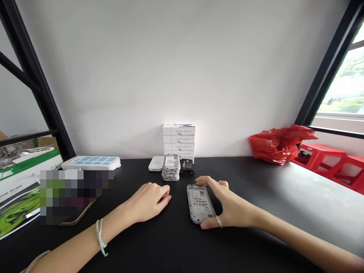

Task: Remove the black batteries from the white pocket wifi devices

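Note:
My right hand (230, 204) grips a grey pocket Wi-Fi router (199, 203), with the fingers at its far end and the thumb at its near end. Its labelled back faces up, and a ring shows on one finger. My left hand (148, 203) rests curled on the black table (256, 182), holding nothing, just left of the router. Nearest to it is a stack of similar grey routers (171, 168). Beside that stack lie a small white device (156, 163) and a black rectangular pack (186, 167). Behind them stands a pile of white boxes (179, 140).
A white power strip with blue panels (91, 163) lies at the back left. A pixelated patch (71, 197) hides part of the table's left side. A green-and-white box (22, 185) sits further left. A red plastic bag (280, 144) and red stools (327, 163) are at the right.

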A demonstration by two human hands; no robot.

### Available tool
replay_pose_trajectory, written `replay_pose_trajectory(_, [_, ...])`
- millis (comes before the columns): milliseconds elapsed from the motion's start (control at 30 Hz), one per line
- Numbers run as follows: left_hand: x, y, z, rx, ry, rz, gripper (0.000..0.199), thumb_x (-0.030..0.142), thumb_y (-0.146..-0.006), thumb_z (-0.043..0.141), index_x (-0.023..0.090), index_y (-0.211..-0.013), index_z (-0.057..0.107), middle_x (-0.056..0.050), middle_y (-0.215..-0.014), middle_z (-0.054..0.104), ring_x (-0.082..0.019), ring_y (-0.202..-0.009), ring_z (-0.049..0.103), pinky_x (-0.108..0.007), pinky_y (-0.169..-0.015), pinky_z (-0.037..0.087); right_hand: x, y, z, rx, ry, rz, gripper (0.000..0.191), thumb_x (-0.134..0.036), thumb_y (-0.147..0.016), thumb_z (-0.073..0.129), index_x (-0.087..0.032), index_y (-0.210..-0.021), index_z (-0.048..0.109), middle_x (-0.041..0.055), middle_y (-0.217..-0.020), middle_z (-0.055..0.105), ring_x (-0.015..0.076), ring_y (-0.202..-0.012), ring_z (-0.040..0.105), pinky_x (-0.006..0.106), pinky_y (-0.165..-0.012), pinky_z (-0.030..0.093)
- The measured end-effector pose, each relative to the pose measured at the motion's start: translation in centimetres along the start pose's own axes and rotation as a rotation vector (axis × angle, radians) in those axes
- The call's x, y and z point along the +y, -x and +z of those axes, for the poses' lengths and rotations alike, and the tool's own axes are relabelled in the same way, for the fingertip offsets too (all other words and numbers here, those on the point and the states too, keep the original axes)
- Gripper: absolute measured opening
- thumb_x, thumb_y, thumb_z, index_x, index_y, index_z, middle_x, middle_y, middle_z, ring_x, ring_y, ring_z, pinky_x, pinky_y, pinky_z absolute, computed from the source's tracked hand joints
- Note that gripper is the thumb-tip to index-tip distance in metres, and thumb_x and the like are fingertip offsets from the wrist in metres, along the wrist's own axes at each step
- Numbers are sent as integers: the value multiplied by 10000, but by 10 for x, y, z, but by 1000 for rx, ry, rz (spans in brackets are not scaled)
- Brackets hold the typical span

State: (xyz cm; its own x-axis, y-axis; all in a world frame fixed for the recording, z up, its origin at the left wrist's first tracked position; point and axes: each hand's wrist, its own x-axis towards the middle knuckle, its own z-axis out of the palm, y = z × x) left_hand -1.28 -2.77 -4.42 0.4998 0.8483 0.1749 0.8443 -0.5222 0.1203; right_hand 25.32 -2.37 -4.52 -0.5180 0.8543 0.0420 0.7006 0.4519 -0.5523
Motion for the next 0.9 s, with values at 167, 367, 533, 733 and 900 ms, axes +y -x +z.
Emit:
replay_pose_trajectory(167, [5, -12, -24, 100, 200, -51, 283, 390, -880, 451, 205, -676, 517, 39, -588, 587, -118, -535, 523, -228, -527, 351, 1, 1, -7, -64, 5, -33, 1095, -624, -497, 778, -319, -1390, 222, 51, -1388, 362, 332, -1183, 331, 474, -1002, 332])
replay_pose_trajectory(367, [8, -73, -63, 71, 130, 104, 192, 339, -838, 494, 212, -836, 638, -16, -898, 669, -169, -841, 601, -266, -752, 449, 6, 5, -14, -88, -27, -46, 986, -636, -560, 740, -326, -1368, 269, 42, -1408, 361, 329, -1186, 348, 483, -991, 348])
replay_pose_trajectory(533, [4, -130, -61, -132, -2, 103, 364, 475, -695, 656, 248, -979, 670, -52, -1125, 610, -247, -1017, 558, -305, -793, 453, 8, 3, -10, -83, -33, -72, 990, -645, -561, 737, -304, -1368, 278, 52, -1408, 355, 320, -1180, 357, 475, -1001, 345])
replay_pose_trajectory(733, [5, -156, -47, -274, -64, 9, 644, 638, -499, 730, 204, -972, 675, -121, -1001, 645, -362, -1130, 453, -341, -698, 472, 9, 2, -10, -84, -17, -82, 1036, -665, -548, 737, -300, -1382, 243, 45, -1396, 374, 311, -1175, 339, 460, -1014, 331])
replay_pose_trajectory(900, [4, -157, -44, -303, -54, 10, 592, 677, -492, 708, 211, -855, 662, -80, -915, 666, -349, -1120, 449, -323, -712, 459, 10, 2, -9, -91, -26, -84, 1044, -661, -553, 736, -308, -1391, 224, 48, -1409, 361, 325, -1194, 328, 465, -1006, 332])
